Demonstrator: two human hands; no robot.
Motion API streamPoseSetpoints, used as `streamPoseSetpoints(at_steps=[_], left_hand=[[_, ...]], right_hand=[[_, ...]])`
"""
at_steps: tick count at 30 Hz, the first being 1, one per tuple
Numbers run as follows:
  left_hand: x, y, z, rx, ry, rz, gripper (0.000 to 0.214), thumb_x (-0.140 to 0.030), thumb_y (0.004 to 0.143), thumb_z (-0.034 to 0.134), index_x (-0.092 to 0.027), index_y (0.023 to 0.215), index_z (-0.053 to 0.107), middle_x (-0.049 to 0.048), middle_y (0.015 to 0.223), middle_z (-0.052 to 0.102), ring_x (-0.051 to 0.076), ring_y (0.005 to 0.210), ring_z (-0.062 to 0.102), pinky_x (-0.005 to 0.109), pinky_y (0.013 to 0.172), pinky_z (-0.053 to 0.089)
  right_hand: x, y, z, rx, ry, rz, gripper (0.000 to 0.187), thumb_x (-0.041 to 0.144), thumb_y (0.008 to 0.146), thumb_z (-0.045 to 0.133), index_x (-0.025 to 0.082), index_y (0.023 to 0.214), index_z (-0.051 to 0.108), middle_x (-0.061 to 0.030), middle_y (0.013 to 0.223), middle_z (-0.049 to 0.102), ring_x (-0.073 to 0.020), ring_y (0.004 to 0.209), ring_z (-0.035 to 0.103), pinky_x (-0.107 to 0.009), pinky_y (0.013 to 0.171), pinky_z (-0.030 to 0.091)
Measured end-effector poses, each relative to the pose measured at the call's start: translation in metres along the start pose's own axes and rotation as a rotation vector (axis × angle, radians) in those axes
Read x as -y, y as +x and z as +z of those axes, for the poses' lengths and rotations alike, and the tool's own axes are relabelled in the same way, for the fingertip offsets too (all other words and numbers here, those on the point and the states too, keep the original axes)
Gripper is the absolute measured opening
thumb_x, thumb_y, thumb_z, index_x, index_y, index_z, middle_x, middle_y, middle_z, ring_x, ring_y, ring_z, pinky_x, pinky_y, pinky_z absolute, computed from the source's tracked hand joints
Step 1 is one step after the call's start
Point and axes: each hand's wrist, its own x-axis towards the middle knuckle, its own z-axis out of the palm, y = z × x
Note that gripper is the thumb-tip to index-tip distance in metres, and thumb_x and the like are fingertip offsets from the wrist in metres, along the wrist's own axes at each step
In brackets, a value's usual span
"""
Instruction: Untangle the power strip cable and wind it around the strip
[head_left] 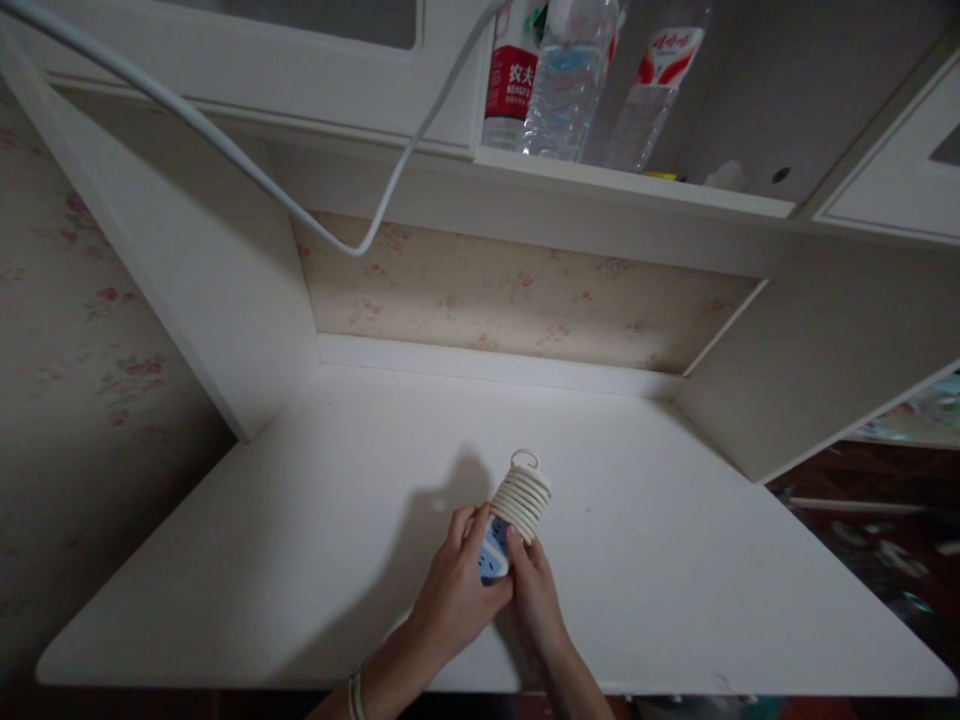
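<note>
A white power strip point(495, 550) with its cream cord coiled tightly around the far end point(521, 495) rests on the white desk top point(300, 540). My left hand point(454, 590) grips the near end of the strip from the left, fingers curled over it. From the right, my right hand point(534, 590) closes on the same end, its fingertips next to the coil. A small loop of cord sticks up at the strip's far tip.
A white cable point(225, 150) hangs in a loop from the upper left cabinet to the shelf. Three plastic water bottles point(570, 80) stand on the shelf above. White side panels enclose the desk left and right; floral wallpaper point(525, 295) backs it.
</note>
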Motion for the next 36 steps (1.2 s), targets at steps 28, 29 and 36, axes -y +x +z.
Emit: streamPoseSetpoints(at_steps=[28,29,36], left_hand=[[0.066,0.004,-0.007,0.106,0.119,-0.029,0.030,-0.017,0.086,0.045,-0.024,0.110,0.061,0.0077,0.110,0.063,0.020,0.102,0.061,0.034,0.091,0.052],[0.066,0.004,-0.007,0.106,0.125,-0.032,0.030,-0.017,0.086,0.045,-0.024,0.111,0.061,0.0074,0.110,0.063,0.020,0.102,0.061,0.034,0.091,0.052],[0.062,0.006,-0.008,0.108,0.159,-0.052,0.029,-0.017,0.086,0.046,-0.025,0.109,0.062,0.0062,0.110,0.064,0.020,0.103,0.060,0.033,0.092,0.050]], right_hand=[[0.143,0.214,-0.162,-0.185,-0.484,0.021,0.037,0.046,0.082,0.048,0.014,0.090,0.064,-0.0157,0.082,0.071,-0.0252,0.073,0.069,-0.032,0.062,0.052],[0.144,0.216,-0.166,-0.184,-0.512,0.039,0.037,0.046,0.081,0.048,0.014,0.089,0.064,-0.0158,0.080,0.070,-0.0248,0.071,0.068,-0.032,0.060,0.052],[0.153,0.219,-0.191,-0.181,-0.422,0.199,0.026,0.040,0.078,0.055,0.016,0.080,0.063,-0.0079,0.062,0.065,-0.0179,0.044,0.057,-0.028,0.042,0.043]])
